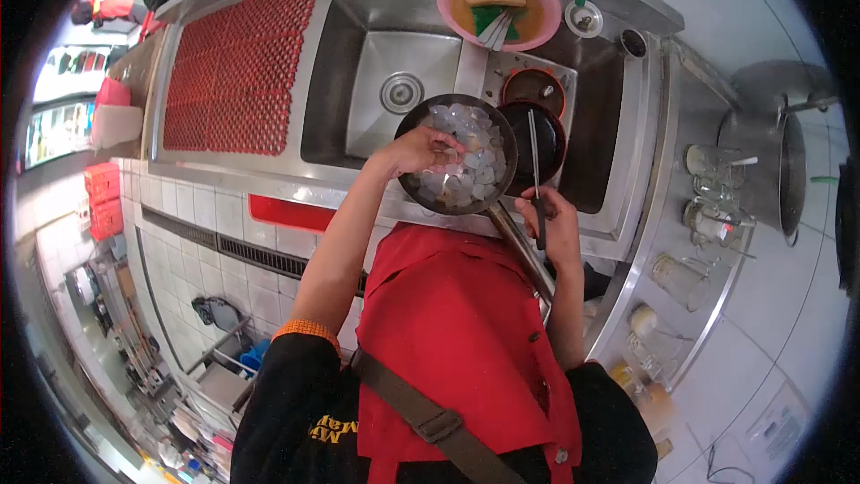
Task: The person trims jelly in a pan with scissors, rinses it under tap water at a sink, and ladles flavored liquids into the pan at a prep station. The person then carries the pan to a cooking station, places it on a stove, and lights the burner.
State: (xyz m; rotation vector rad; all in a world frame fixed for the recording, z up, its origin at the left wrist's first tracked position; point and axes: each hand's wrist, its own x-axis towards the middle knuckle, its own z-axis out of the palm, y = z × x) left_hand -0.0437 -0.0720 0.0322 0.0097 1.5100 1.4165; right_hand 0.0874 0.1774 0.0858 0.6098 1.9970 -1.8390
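Observation:
A dark frying pan (412,188) full of translucent, ice-like chunks (484,143) rests at the sink's front edge, its long metal handle pointing back toward my apron. My left hand (419,151) reaches over the pan's left rim, its fingers curled into the chunks. To the right of the pan, my right hand (557,222) is closed around the black handle of a long, narrow metal utensil (535,148). Its exact kind is unclear. The utensil's metal end points away from me, over a black pan (545,139) in the right-hand basin.
A pink basin (445,13) with a sponge and cutlery in liquid stands behind the sinks. A red perforated mat (237,72) covers the left counter. Glass jugs (676,278) line the right ledge, near a large metal pot (761,148). The left sink (372,67) has a round drain.

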